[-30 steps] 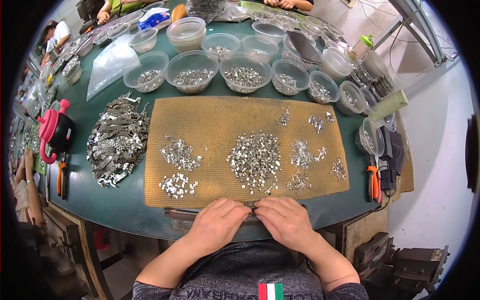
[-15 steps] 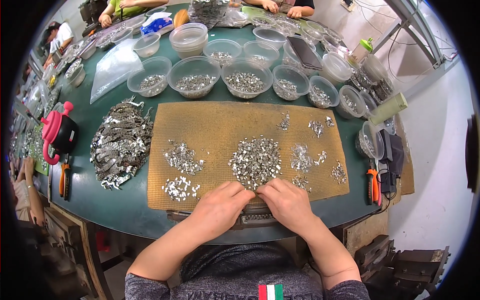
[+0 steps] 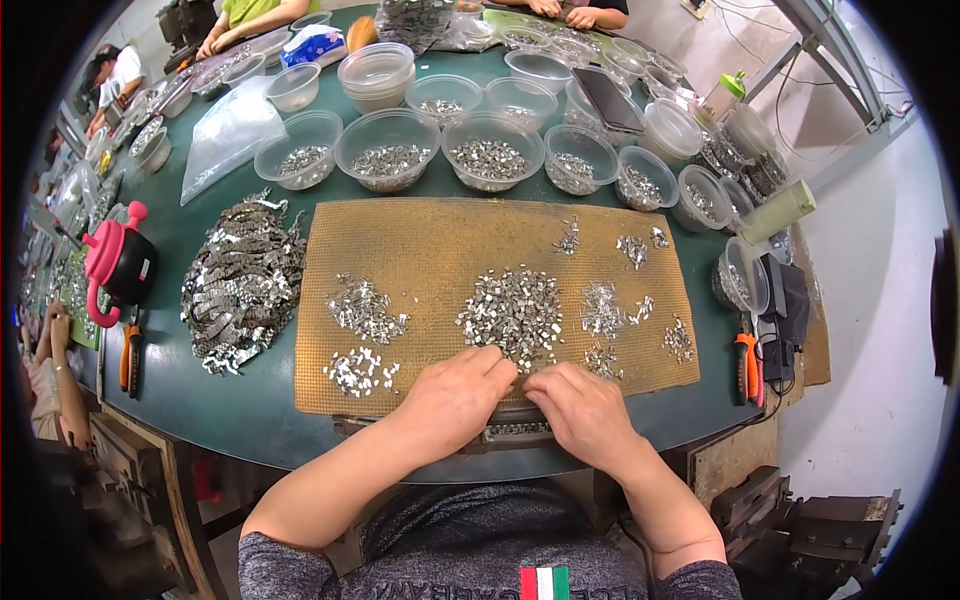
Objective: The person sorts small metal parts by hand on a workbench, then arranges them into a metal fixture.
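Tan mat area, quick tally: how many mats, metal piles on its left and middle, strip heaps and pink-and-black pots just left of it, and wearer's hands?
Tan mat: 1
Metal piles, left and middle: 3
Strip heap: 1
Pink-and-black pot: 1
Wearer's hands: 2
Total: 8

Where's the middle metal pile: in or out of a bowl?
Out. The pile lies loose on the tan mat, with the left hand and right hand at its near edge.
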A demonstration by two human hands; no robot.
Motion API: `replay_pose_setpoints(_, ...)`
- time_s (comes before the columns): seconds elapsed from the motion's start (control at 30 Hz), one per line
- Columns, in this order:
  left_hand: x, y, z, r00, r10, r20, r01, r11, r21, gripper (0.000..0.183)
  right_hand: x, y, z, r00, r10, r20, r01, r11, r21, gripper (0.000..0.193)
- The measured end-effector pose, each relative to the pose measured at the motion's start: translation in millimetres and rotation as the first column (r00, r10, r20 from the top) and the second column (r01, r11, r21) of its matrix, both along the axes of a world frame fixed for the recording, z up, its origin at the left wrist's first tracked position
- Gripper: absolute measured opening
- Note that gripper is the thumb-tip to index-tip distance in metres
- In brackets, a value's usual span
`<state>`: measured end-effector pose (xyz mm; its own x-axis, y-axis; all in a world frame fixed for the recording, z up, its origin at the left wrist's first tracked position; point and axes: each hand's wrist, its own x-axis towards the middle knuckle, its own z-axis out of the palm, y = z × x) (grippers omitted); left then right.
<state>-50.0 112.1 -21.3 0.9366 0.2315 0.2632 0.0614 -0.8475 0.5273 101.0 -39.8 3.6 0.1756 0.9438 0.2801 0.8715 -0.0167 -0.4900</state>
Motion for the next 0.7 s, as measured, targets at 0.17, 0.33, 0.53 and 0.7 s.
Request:
replay_pose_setpoints(0.17, -7, 1, 9, 0.997, 0.037, 0.062, -0.026, 0.986, -0.167, 0.012, -15, -10, 5, 0.996, 0.089, -0.027, -0.087, 0.994, 0.067, 0.014)
replay_pose_setpoints(0.33, -25, -2, 15, 0.995, 0.095, 0.041, -0.079, 0.954, -0.29, 0.012, -25, -11, 1, 0.992, 0.126, -0.005, -0.125, 0.991, 0.036, 0.017)
replay_pose_setpoints(0.53, -46, -10, 18, 0.983, 0.169, 0.067, -0.137, 0.93, -0.34, 0.011, -24, -12, 2, 0.989, 0.141, -0.038, -0.139, 0.99, 0.032, 0.018)
replay_pose_setpoints(0.7, -50, -17, 19, 0.98, 0.172, 0.1, -0.127, 0.927, -0.352, 0.011, -19, -15, 0, 0.992, 0.104, -0.065, -0.102, 0.994, 0.031, 0.018)
